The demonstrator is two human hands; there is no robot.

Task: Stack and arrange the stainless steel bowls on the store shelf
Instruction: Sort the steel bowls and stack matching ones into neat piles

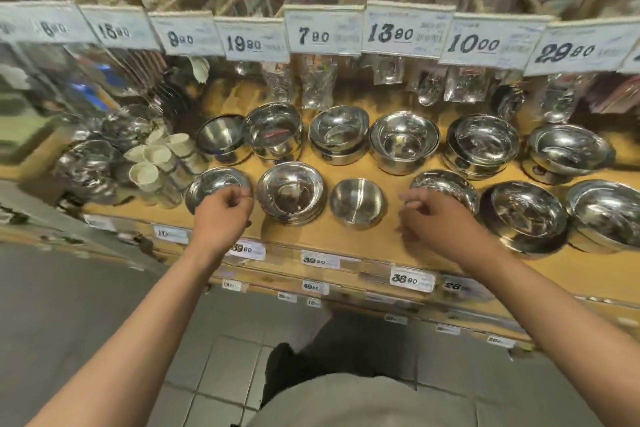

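Head view of a wooden store shelf [363, 239] carrying stainless steel bowls in two rows, with both bare hands held over its front edge. The left hand [221, 215] hangs at the near rim of the front-left bowl [216, 185], its fingers [239, 192] curled loosely inward and, as far as the view shows, gripping nothing; whether the fingertips touch the rim cannot be told. The right hand [436, 222] sits just in front of and to the left of the tilted front bowl [445, 185], fingers likewise half-curled and empty. Between the two hands lie the stacked front bowls [292, 192] and a single small bowl [356, 203], the latter standing alone and apart from its neighbours. The back row [339, 135] holds nested stacks further from both hands. The deciding relation: each hand has one bowl directly beyond its fingertips, away from the body, so a short forward reach would serve either. The small bowl lies roughly midway, somewhat nearer the right hand. The bowls are round, so no long axis constrains the approach; a rim pinch from above appears the likeliest grasp.
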